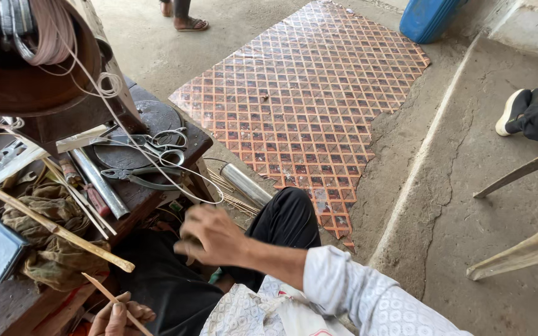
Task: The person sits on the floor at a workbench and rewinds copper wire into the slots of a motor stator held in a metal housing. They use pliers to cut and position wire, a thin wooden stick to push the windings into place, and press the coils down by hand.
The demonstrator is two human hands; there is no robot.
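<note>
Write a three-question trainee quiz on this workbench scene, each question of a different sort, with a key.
1. True or false: the left hand holds a thin wooden stick.
2. Multiple choice: what lies on the dark round plate on the bench? A) a hammer B) scissors C) a cup
3. Fill in: the patterned mat on the floor has a ____ grid in orange and brown.

Key:
1. True. The stick runs up and to the left from the fingers.
2. B. The scissors rest on the plate, with thin wire looped about them; the right hand is in the air below the bench edge, too blurred to tell what it holds.
3. Diamond.
</note>
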